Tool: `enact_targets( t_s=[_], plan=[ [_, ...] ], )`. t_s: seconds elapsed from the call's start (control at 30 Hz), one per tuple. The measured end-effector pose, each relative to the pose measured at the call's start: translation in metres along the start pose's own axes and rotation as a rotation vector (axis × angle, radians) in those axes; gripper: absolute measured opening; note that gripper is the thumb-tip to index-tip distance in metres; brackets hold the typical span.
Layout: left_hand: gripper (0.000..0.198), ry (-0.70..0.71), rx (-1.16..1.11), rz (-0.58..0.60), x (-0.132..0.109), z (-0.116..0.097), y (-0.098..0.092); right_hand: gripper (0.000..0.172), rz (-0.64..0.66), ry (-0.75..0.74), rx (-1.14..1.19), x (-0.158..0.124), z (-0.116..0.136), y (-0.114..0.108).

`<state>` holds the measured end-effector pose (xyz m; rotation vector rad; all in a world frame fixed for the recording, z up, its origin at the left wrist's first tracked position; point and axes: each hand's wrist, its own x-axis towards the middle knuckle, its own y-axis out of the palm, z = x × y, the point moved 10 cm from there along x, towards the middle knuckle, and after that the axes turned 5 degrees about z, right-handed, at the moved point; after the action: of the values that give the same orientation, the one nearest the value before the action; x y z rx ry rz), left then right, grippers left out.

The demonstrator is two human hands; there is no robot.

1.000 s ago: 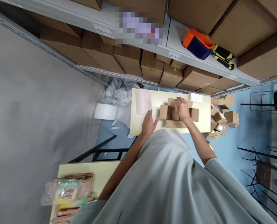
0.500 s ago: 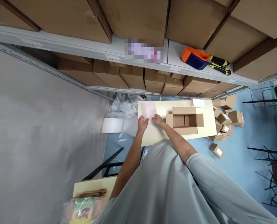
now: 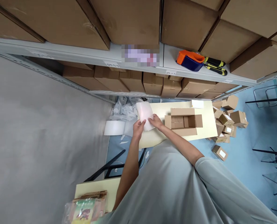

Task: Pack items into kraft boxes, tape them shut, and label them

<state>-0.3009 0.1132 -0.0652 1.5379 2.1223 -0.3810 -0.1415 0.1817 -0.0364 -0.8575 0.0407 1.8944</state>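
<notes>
Fingers of the left hand and of the right hand are being clenched on a thin white translucent foam sheet, the left at its near left corner, the right at its near right edge. The sheet is being held over the left end of a pale yellow rectangular desk, with its far part curling upward. Just right of the hands, an open brown cardboard box is being carried by the same desk, flaps spread and smaller brown cartons packed within. On the blue floor, a white foam roll is lying left of the desk, and a heap of small brown cardboard boxes is lying near its right end. An orange and blue tape dispenser is resting on the grey metal shelf above.
</notes>
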Motion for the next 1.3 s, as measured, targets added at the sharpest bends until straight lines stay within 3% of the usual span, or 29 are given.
enact_targets(
  t_s=[0.13,0.2,0.3,0.53,0.73,0.87,1.0,1.07,1.2,1.3],
  plan=[
    [0.078,0.034,-0.149,0.138,-0.049,-0.040,0.020,0.063,-0.024,-0.155,0.290,-0.047,0.022,-0.046],
    [0.075,0.038,-0.156,0.227,-0.073,-0.058,0.044,0.073,0.022,-0.214,0.488,-0.077,0.027,-0.072],
    [0.076,0.012,-0.171,0.360,-0.101,-0.072,0.092,0.074,0.069,-0.163,0.691,-0.118,0.014,-0.111],
    [0.082,-0.044,-0.157,0.481,-0.130,-0.070,0.189,0.066,-0.046,-0.026,0.832,-0.171,-0.054,-0.192],
    [0.075,-0.118,-0.197,0.482,-0.136,-0.059,0.245,0.071,-0.029,0.004,0.852,-0.184,-0.093,-0.230],
    [0.075,-0.157,-0.209,0.440,-0.144,-0.050,0.266,0.075,0.034,0.012,0.872,-0.177,-0.104,-0.235],
    [0.072,-0.130,-0.205,0.362,-0.149,-0.047,0.274,0.077,0.074,0.027,0.791,-0.170,-0.111,-0.235],
    [0.072,-0.116,-0.206,0.330,-0.151,-0.047,0.275,0.074,0.009,-0.035,0.739,-0.169,-0.109,-0.247],
    [0.074,-0.091,-0.175,0.269,-0.153,-0.047,0.272,0.067,-0.304,-0.242,0.553,-0.175,-0.096,-0.295],
    [0.074,-0.064,-0.146,0.243,-0.154,-0.048,0.270,0.044,-0.308,-0.302,0.395,-0.176,-0.085,-0.306]
  ],
)
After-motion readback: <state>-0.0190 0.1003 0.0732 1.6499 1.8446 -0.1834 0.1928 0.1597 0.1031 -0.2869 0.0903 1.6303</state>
